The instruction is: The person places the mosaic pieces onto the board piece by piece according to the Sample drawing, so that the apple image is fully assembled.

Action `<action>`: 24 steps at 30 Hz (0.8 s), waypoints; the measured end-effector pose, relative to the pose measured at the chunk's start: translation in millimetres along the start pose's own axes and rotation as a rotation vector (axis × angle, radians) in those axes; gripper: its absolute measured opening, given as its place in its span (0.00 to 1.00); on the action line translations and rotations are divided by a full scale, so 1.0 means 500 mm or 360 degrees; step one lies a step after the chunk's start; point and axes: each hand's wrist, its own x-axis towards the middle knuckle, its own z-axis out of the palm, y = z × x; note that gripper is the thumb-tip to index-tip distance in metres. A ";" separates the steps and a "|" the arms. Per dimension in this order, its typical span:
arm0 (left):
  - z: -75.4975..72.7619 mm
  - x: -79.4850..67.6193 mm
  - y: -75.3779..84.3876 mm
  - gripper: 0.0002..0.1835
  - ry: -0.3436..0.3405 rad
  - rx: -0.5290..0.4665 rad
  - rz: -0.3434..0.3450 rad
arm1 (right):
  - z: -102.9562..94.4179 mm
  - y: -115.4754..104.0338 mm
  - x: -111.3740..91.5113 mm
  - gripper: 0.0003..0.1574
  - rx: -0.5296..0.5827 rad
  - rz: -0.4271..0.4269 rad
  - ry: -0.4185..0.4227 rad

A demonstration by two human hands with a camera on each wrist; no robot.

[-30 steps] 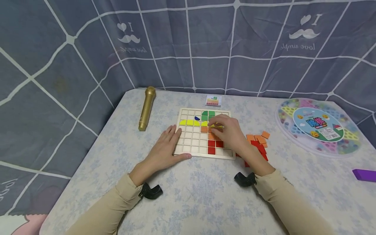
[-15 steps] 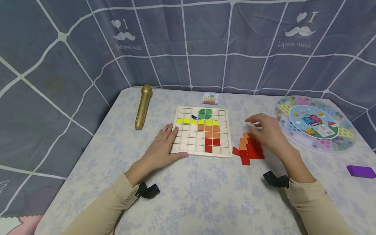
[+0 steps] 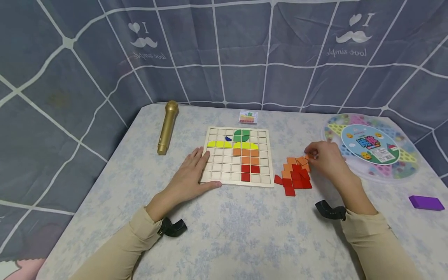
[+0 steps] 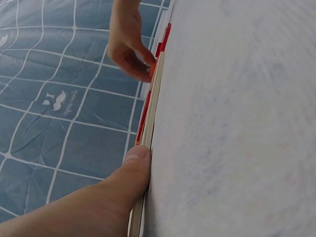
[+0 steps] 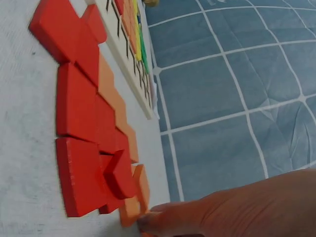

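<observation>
A square wooden grid board [image 3: 220, 169] lies on the table, partly filled with green, blue, yellow, orange and red pieces. My left hand [image 3: 187, 175] rests at its left side with straight fingers, the thumb [image 4: 138, 154] against the board's near edge. To the right of the board, red tiles [image 3: 297, 182] and orange tiles [image 3: 287, 174] lie in an overlapping heap. At the heap's far right edge, my right hand [image 3: 328, 160] pinches an orange tile [image 4: 152, 69] between thumb and fingertips. The curled fingers cover part of that tile in the head view.
Behind the board lies a small picture card [image 3: 248, 117]. A gold microphone [image 3: 168, 127] is at the back left. On the right are a round, clear-rimmed case [image 3: 371, 146] with a colourful label and a purple block [image 3: 426, 202]. A grid-patterned curtain [image 3: 196, 50] hangs behind the table.
My right hand has left the board and moved right to the heap, where its fingertips have closed on an orange tile. The left hand has stayed at the board's side.
</observation>
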 end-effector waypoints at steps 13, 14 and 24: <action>-0.003 0.001 0.003 0.61 -0.0004 0.0003 -0.0013 | 0.003 -0.002 0.002 0.22 0.0031 -0.0045 0.0108; -0.003 0.001 0.004 0.61 0.0004 -0.0004 -0.0012 | 0.004 -0.005 0.001 0.23 0.0034 -0.0053 0.0129; -0.001 0.005 0.003 0.67 0.0072 -0.0111 -0.0028 | 0.030 -0.072 0.006 0.22 0.0241 -0.0168 0.0142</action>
